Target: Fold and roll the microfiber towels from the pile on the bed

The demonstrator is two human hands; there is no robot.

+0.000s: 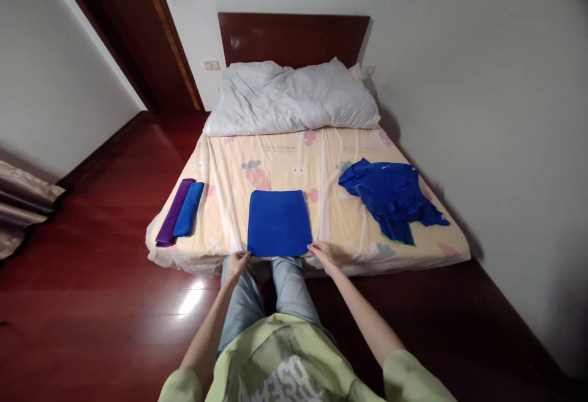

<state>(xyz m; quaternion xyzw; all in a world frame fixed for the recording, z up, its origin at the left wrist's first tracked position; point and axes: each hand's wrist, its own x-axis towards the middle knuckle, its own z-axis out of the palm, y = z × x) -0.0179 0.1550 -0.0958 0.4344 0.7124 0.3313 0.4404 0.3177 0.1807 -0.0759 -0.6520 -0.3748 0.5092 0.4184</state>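
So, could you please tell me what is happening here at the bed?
A person stands at the foot of the bed. The left hand and the right hand each hold a near corner of a blue cloth, which lies flat in a neat square. To its left are two narrow folded bundles, one purple and one blue. To its right, a crumpled blue garment lies on the sheet.

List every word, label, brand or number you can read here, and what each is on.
"SE": part of the white lettering on the pale green T-shirt; neighbouring letters are too distorted to read.
Patterned bedsheet: small printed lines, too blurred to read.
Crumpled blue garment: tiny pale marks, unreadable.
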